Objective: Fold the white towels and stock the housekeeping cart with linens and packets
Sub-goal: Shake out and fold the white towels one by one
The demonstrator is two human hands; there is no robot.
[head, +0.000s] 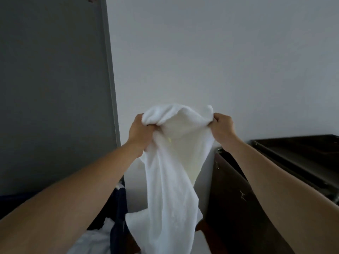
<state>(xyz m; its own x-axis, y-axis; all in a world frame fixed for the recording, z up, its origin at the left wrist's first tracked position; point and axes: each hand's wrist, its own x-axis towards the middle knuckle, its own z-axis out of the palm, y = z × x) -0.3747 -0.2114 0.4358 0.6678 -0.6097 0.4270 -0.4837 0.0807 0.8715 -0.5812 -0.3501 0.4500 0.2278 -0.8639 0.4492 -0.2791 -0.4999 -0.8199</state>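
A white towel (172,180) hangs in the air in front of the wall, held up by its top edge. My left hand (138,133) grips a bunched fistful of that edge on the left. My right hand (222,128) pinches the top right corner. The top edge sags in a loop between the two hands and the rest of the cloth drops down, twisted, to the bottom of the view. The dark housekeeping cart (300,154) stands to the right, its top tray showing nothing on it.
More white linen (91,241) lies low at the left beside a dark blue fabric bag (120,208). A grey door (55,88) fills the left, a plain white wall (220,61) the middle and right.
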